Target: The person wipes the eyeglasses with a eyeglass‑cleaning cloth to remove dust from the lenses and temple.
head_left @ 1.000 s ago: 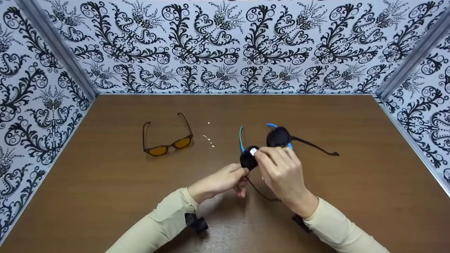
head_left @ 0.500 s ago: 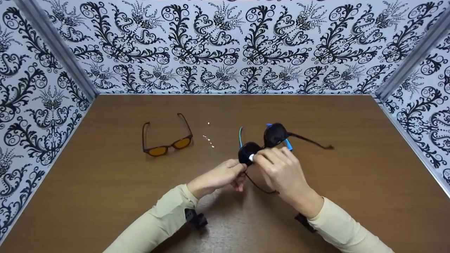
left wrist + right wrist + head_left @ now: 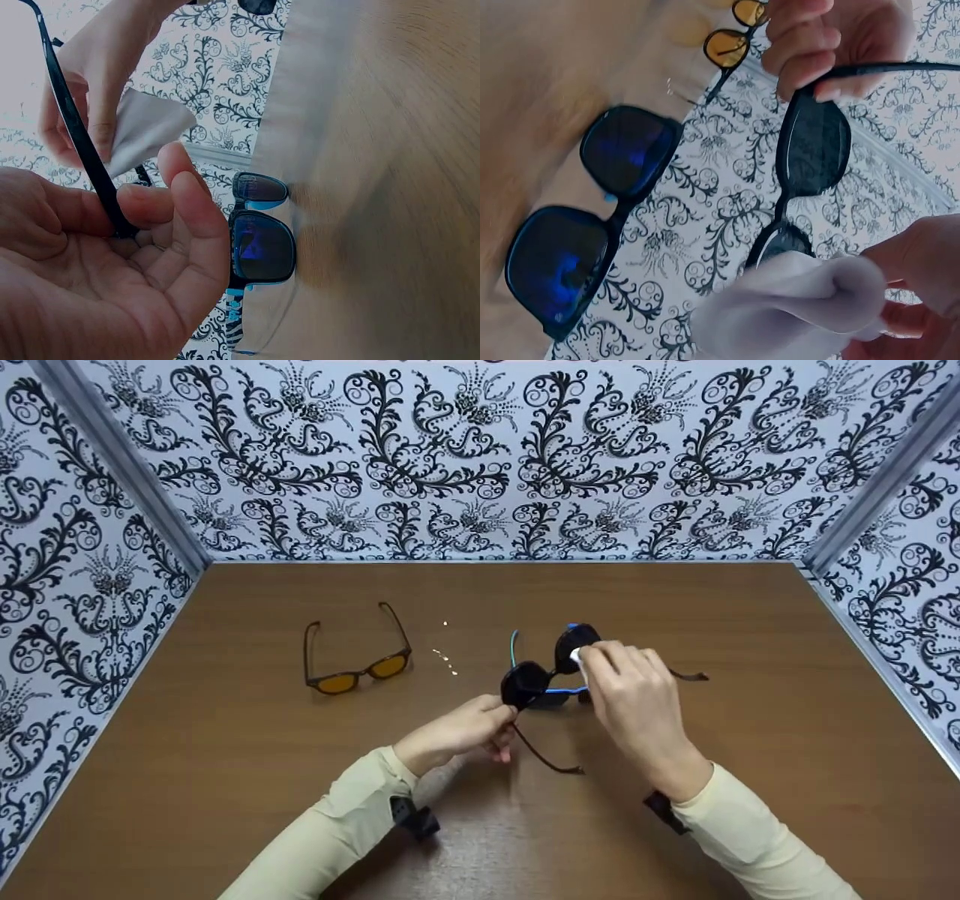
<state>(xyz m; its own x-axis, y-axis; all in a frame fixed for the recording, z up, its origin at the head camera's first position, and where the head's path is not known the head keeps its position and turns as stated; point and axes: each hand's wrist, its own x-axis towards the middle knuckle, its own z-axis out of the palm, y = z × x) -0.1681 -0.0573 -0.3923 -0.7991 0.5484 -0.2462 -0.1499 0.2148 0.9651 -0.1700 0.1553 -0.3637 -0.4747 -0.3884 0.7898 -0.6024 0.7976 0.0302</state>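
Dark-lensed black sunglasses (image 3: 523, 685) are held up above the table, temples spread. My left hand (image 3: 466, 733) pinches them at the left hinge, where the temple (image 3: 79, 135) meets the frame. A pale cloth (image 3: 795, 311) is bunched in my right hand (image 3: 637, 709), whose fingers press it at the right lens (image 3: 574, 643); in the right wrist view the cloth covers part of that lens. Behind and below the held pair lies a second pair of sunglasses (image 3: 559, 259) with blue temples and bluish dark lenses, partly hidden in the head view.
Glasses with amber lenses (image 3: 361, 673) rest on the left of the brown table (image 3: 247, 780), temples pointing to the back. Small bright specks (image 3: 445, 658) show on the tabletop to their right. Patterned walls (image 3: 480, 457) enclose the back and sides.
My right hand has moved with the cloth from the left lens to the right lens. The held sunglasses have shifted slightly left, with my left hand still pinching the hinge.
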